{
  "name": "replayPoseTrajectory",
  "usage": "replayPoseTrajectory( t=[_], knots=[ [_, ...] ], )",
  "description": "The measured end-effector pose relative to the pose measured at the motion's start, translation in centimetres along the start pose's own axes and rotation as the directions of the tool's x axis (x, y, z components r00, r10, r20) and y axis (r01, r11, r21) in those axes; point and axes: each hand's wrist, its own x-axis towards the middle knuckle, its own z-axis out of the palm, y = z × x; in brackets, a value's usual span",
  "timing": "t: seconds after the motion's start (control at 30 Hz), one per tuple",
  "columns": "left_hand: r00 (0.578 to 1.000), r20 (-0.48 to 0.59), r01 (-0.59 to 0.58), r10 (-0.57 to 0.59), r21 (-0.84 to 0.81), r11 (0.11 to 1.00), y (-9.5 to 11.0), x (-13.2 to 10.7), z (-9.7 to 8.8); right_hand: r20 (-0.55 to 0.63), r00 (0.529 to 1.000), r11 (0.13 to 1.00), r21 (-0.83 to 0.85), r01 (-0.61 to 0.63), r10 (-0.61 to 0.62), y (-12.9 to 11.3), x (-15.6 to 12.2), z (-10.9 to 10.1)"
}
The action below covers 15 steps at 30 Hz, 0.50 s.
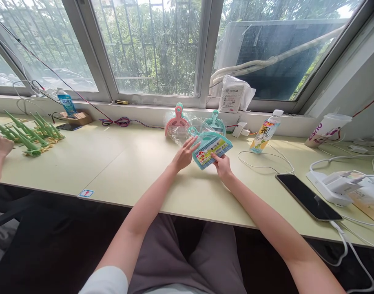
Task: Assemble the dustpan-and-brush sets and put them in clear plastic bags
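A teal dustpan and brush set, with a printed label across its front, is held tilted above the table between my two hands. My right hand grips its lower right edge, thumb on the label side. At the left edge, my left hand has its fingers stretched against the set beside the handle; its thumb is hard to make out. Clear plastic wrap shows just behind my left fingers. Farther back, a pink dustpan set and another teal dustpan set lean near the windowsill.
A drink bottle, a phone with cables, a power strip and a plastic cup stand to the right. Green spiky plastic pieces lie at the far left near another person's hand.
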Motion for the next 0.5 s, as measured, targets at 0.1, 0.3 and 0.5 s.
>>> replayPoseTrajectory(
  t=[0.1, 0.3, 0.5],
  knots=[
    [0.950, -0.218, 0.225, -0.225, -0.024, 0.974, 1.7, 0.3, -0.9, -0.029, 0.999, 0.998, 0.059, 0.026, -0.024, -0.5, 0.1, 0.0],
    [0.540, -0.182, 0.603, -0.822, -0.598, 0.529, 1.4, 1.6, -1.0, 0.027, 0.998, 0.993, 0.101, 0.059, -0.062, -1.1, -0.2, 0.1],
    [0.776, 0.197, 0.286, -0.599, -0.957, 0.055, 0.5, 1.7, 0.1, 0.064, 0.997, 0.997, 0.063, 0.048, -0.052, -0.7, -0.3, 0.2]
  ],
)
